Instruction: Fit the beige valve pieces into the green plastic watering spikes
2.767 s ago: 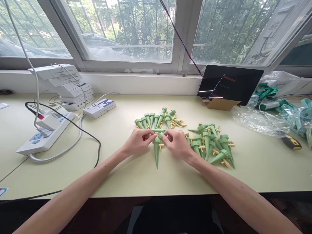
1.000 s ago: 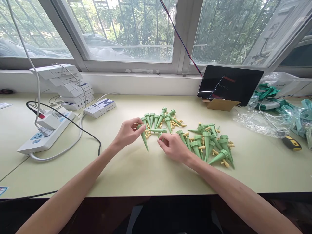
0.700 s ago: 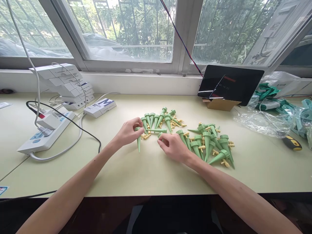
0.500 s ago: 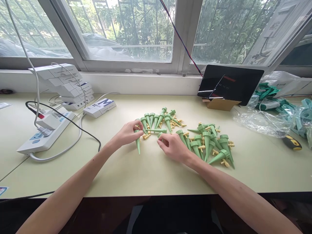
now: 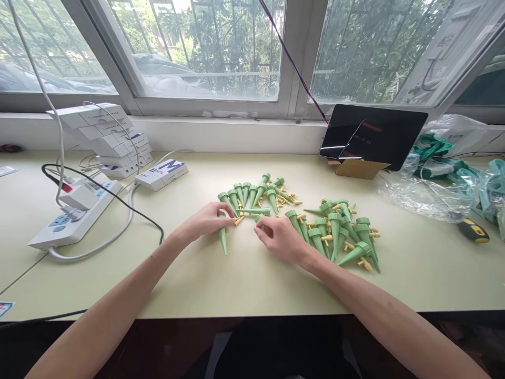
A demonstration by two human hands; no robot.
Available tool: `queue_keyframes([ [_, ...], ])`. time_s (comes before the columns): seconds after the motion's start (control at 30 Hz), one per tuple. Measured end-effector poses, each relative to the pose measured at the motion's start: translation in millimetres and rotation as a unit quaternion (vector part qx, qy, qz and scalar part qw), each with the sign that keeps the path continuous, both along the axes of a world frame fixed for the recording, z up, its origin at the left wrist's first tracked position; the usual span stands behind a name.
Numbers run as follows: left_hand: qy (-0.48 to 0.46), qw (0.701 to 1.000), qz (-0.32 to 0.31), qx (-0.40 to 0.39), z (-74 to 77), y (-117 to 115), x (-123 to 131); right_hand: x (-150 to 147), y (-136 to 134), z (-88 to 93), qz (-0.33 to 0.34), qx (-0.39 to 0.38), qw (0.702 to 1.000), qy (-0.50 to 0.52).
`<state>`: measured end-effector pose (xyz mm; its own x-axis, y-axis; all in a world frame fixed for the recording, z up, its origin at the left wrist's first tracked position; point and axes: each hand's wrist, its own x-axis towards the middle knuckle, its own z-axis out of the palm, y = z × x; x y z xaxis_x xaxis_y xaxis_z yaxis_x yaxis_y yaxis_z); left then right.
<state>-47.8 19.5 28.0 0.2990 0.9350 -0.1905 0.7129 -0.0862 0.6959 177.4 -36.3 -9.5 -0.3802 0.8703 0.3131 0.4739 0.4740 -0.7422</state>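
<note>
Head view showed a green plastic cone-shaped spike (image 5: 223, 238) pinched at its wide end in the left hand (image 5: 205, 221), tip toward the person, just left of the fanned row of green spikes (image 5: 248, 193). The right hand (image 5: 281, 238) curled around another green spike cap (image 5: 259, 217). Half a second before, the held spike sat slightly higher.

Green spike (image 5: 223, 239) on table, tip toward viewer.
</note>
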Motion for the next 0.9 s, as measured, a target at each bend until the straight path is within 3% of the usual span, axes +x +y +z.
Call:
queue_keyframes([
  [0.53,-0.026,0.999,0.019,-0.016,-3.9,3.0,-0.7,0.2,-0.3,0.3,0.001,0.007,1.0,-0.004],
  [0.9,-0.074,0.992,-0.004,-0.106,5.0,-5.0,6.0,0.3,0.3,0.4,0.001,-0.001,1.0,-0.004],
])
